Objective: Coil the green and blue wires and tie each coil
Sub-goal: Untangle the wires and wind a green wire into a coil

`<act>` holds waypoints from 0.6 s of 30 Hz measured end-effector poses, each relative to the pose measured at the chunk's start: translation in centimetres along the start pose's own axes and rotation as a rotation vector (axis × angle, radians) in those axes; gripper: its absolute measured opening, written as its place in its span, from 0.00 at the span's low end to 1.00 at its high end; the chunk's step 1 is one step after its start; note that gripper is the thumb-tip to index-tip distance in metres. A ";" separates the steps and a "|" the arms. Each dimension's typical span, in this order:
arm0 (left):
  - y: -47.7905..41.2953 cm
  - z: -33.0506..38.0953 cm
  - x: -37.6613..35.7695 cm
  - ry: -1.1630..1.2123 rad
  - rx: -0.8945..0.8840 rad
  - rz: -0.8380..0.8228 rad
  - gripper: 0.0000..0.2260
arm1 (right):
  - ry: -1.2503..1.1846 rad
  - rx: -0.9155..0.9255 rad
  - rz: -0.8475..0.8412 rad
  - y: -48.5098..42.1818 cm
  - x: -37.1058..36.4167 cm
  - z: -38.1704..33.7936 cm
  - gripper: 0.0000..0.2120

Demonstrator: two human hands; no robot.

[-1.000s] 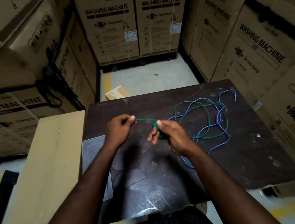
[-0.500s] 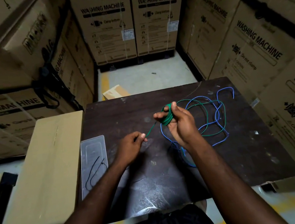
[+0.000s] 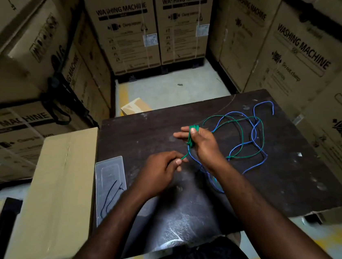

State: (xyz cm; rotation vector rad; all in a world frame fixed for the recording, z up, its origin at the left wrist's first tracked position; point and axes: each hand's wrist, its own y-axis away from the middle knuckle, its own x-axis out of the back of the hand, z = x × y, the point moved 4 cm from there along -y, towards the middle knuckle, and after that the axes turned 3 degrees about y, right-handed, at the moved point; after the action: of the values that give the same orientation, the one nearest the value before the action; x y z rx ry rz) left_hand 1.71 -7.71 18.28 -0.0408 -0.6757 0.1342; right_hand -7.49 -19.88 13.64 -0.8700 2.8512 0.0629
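The green wire (image 3: 260,132) lies in loose loops on the dark table (image 3: 258,194), tangled with the blue wire (image 3: 254,139). Several green turns (image 3: 192,136) are wound round the fingers of my right hand (image 3: 201,145), which is held upright over the middle of the table with fingers stretched out to the left. My left hand (image 3: 160,171) sits just below and left of it and pinches the short green end between thumb and fingers. A stretch of blue wire runs under my right wrist toward the table's near side.
A clear plastic tray (image 3: 110,185) with thin black ties lies at the table's left edge. A flat cardboard box (image 3: 52,198) adjoins the table on the left. Stacked washing machine cartons (image 3: 297,51) wall in the space on all sides.
My right hand has swung from pointing down near the left hand to upright farther back, adding green turns round its fingers. My left hand dropped nearer, keeping the green end.
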 end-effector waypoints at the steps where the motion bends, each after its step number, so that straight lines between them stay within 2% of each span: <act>1: -0.1 0.2 0.5 -0.031 -0.005 0.011 0.09 | 0.041 0.004 -0.016 0.0 -0.2 0.0 0.15; 4: -0.4 0.4 1.6 -0.096 0.022 0.086 0.10 | 0.129 -0.015 -0.057 0.4 -0.9 0.3 0.15; 6: -0.6 0.3 2.1 -0.121 0.049 0.142 0.11 | 0.151 -0.047 -0.068 0.9 -1.2 1.0 0.11; 11: -1.2 0.0 3.2 -0.048 0.119 0.205 0.12 | 0.270 -0.028 -0.095 1.8 -1.1 1.5 0.09; 14: -1.5 -0.4 3.6 0.075 0.163 0.291 0.12 | 0.267 -0.018 -0.190 2.0 -1.4 1.4 0.11; 18: -2.0 -1.1 3.9 0.126 0.167 0.396 0.10 | 0.177 -0.036 -0.350 2.8 -2.3 0.9 0.16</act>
State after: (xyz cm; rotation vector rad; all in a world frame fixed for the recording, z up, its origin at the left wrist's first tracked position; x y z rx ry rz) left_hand 5.57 -9.14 20.01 -0.0219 -0.5226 0.5644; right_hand -7.02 -16.24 13.11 -1.4337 2.8116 -0.0062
